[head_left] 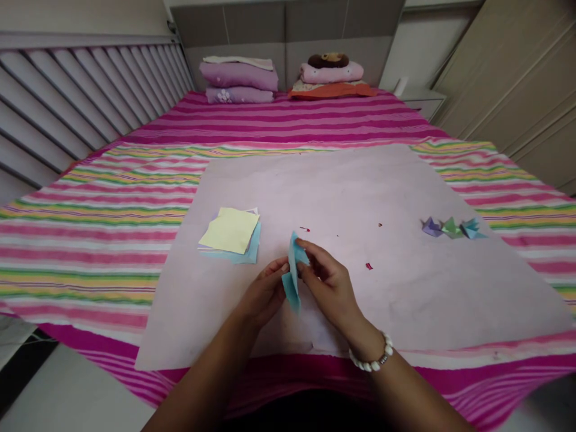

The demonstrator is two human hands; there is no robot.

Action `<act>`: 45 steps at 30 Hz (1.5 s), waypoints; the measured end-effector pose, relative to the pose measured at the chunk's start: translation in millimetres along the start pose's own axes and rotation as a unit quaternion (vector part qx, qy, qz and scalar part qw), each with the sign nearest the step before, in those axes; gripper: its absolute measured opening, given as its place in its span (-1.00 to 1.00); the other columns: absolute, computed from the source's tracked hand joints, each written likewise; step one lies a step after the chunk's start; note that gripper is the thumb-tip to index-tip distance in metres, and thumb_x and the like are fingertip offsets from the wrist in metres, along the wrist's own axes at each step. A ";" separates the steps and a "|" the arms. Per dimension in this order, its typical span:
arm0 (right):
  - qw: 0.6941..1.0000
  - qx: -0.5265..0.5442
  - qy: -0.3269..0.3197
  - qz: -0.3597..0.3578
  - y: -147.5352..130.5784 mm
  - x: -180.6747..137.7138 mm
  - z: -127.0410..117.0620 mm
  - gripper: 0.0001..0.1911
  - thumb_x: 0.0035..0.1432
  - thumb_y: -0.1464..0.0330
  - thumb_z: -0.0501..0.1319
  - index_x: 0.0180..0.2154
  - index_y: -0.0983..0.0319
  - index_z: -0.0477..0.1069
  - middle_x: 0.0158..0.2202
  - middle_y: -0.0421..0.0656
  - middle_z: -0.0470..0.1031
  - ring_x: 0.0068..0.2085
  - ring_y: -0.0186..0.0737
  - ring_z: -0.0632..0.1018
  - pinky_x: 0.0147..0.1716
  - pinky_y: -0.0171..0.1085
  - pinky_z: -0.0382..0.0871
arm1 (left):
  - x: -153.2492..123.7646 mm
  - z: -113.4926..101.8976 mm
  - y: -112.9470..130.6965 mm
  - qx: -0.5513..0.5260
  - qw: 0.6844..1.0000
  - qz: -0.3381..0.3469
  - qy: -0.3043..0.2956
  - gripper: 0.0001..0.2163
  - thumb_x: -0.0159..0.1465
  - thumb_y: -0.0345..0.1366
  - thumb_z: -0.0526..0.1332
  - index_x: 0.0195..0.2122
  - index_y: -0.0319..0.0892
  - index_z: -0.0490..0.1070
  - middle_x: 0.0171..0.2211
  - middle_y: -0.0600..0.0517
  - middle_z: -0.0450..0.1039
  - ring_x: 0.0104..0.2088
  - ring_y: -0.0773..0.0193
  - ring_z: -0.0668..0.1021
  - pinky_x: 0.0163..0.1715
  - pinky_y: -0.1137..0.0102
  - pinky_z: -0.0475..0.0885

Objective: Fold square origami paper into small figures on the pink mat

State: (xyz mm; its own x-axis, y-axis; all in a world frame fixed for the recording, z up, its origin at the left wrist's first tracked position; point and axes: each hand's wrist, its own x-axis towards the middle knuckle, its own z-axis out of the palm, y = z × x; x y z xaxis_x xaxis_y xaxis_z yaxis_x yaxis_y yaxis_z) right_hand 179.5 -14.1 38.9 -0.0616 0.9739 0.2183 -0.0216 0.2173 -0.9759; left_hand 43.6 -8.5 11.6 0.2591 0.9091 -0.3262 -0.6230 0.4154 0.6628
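A partly folded piece of light blue paper is held upright between both hands, above the large pale sheet. My left hand pinches its left side between thumb and fingers. My right hand, with a white bead bracelet at the wrist, grips the right side near the top. A stack of square papers, pale yellow on top with blue below, lies to the left of my hands. Far to the right sit three small folded paper shapes: a purple one, a green one and a blue one.
The pale sheet covers the middle of a bed with a striped cover. Small red scraps lie on the sheet. Folded purple bedding and a pink-and-orange pile stand by the headboard. A slatted railing runs along the left.
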 end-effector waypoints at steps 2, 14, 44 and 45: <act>1.000 -0.013 -0.017 -0.010 -0.6 -0.6 -2.1 -0.73 0.21 0.37 0.16 -0.06 0.08 0.48 -0.23 -0.14 0.44 -0.28 -0.24 0.46 -0.31 -0.23 0.39 | -0.3 0.9 0.6 0.005 1.000 0.012 0.012 -0.85 0.11 -0.37 0.34 -0.27 -0.22 0.53 -0.41 0.04 0.55 -0.40 0.37 0.55 -0.31 0.50 0.42; 0.995 -0.097 -0.005 -0.006 -9.0 -1.6 -1.6 -0.69 0.05 0.42 0.28 -0.11 0.11 0.49 -0.27 -0.15 0.48 -0.34 -0.25 0.46 -0.41 -0.27 0.36 | -5.7 9.2 4.9 0.018 0.996 0.045 0.080 -0.79 0.01 -0.32 0.41 -0.32 -0.21 0.51 -0.41 0.09 0.52 -0.44 0.45 0.51 -0.37 0.55 0.41; 0.967 0.191 -0.056 0.157 -8.2 4.9 -14.3 -0.81 -0.04 0.31 0.39 -0.33 0.22 0.52 -0.60 -0.25 0.46 -0.54 -0.35 0.48 -0.59 -0.38 0.40 | -10.3 9.5 4.5 0.004 0.999 0.047 -0.018 -0.80 -0.02 -0.36 0.43 -0.35 -0.11 0.50 -0.54 0.16 0.46 -0.52 0.45 0.44 -0.46 0.53 0.31; 0.967 0.192 -0.059 0.159 -8.0 4.8 -14.5 -0.82 -0.03 0.30 0.38 -0.33 0.22 0.52 -0.60 -0.25 0.46 -0.54 -0.35 0.48 -0.59 -0.38 0.41 | -9.9 8.6 4.1 0.007 0.999 0.048 -0.019 -0.80 -0.02 -0.36 0.43 -0.34 -0.11 0.50 -0.54 0.16 0.45 -0.53 0.45 0.44 -0.46 0.53 0.31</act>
State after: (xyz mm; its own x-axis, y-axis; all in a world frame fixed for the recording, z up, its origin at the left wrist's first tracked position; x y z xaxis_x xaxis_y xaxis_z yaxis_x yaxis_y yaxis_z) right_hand 193.8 -10.2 47.6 -0.2381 0.9687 -0.0705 -0.3514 -0.1536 -0.9235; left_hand 44.8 -15.5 23.4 0.2276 0.9449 -0.2353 -0.6352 0.3272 0.6996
